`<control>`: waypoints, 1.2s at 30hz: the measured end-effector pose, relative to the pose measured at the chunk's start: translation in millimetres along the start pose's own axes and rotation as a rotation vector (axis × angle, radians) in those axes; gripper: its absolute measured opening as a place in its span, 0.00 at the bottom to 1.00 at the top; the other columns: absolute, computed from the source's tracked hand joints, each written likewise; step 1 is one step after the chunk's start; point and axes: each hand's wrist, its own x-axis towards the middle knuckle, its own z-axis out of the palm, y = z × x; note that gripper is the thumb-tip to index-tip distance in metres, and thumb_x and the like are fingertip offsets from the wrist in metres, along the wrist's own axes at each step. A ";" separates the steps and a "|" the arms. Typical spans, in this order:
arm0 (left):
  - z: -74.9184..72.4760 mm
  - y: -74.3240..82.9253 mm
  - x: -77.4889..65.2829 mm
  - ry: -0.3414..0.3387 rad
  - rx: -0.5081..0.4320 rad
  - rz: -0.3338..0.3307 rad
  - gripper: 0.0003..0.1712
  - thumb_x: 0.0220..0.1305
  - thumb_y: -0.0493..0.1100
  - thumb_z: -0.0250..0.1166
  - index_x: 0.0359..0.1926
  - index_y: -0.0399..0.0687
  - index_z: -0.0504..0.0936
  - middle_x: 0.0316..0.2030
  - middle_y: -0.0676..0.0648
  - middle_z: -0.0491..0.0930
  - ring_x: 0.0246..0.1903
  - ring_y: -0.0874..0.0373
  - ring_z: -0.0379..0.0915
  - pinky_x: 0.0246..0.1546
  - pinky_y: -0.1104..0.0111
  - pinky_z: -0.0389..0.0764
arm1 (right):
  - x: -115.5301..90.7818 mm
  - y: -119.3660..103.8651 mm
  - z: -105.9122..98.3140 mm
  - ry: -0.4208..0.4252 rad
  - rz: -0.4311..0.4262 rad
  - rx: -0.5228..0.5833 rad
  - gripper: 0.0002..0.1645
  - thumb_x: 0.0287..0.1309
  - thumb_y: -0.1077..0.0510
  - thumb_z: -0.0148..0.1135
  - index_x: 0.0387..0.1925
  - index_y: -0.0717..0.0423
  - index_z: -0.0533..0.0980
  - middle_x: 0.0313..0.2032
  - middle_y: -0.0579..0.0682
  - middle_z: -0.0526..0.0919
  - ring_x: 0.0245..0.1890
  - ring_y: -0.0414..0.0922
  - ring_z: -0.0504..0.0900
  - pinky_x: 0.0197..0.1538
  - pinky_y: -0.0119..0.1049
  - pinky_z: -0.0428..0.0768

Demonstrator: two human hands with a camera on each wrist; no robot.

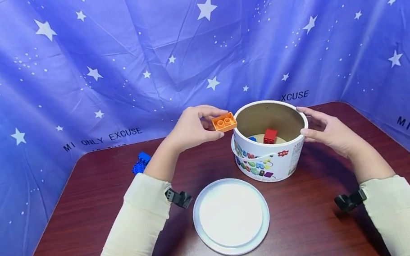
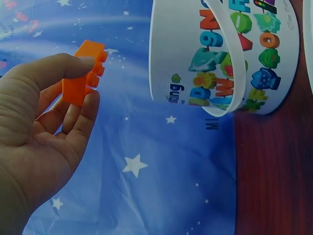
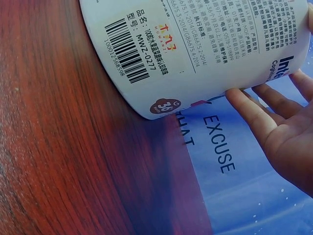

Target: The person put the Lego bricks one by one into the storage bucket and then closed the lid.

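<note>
My left hand (image 1: 193,127) pinches an orange toy brick (image 1: 224,122) between thumb and fingers. Its hollow underside faces the head camera, just outside the left rim of a white bucket (image 1: 267,167). From the left wrist view, the studs of the orange brick (image 2: 80,73) point toward the bucket (image 2: 171,58). Inside the bucket lie a red brick (image 1: 270,135) and a partly hidden blue piece (image 1: 252,138). On the bucket's right side, my right hand (image 1: 331,131) rests its spread, fairly straight fingers (image 3: 252,112) against the outer wall, with the thumb by the rim.
A round white lid (image 1: 232,214) lies flat on the dark red wooden table (image 1: 301,230), in front of the bucket. Several blue bricks (image 1: 140,163) are on the table behind the left forearm. A blue star-patterned curtain (image 1: 156,40) hangs around the table's back and sides.
</note>
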 end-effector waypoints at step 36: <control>40.9 -15.4 62.4 0.031 -0.015 -0.188 0.25 0.47 0.32 0.77 0.50 0.43 0.85 0.49 0.43 0.83 0.47 0.53 0.80 0.41 0.70 0.83 | -1.4 1.5 -0.5 0.008 -0.011 -0.050 0.40 0.65 0.66 0.59 0.75 0.57 0.54 0.60 0.57 0.66 0.53 0.38 0.76 0.47 0.35 0.82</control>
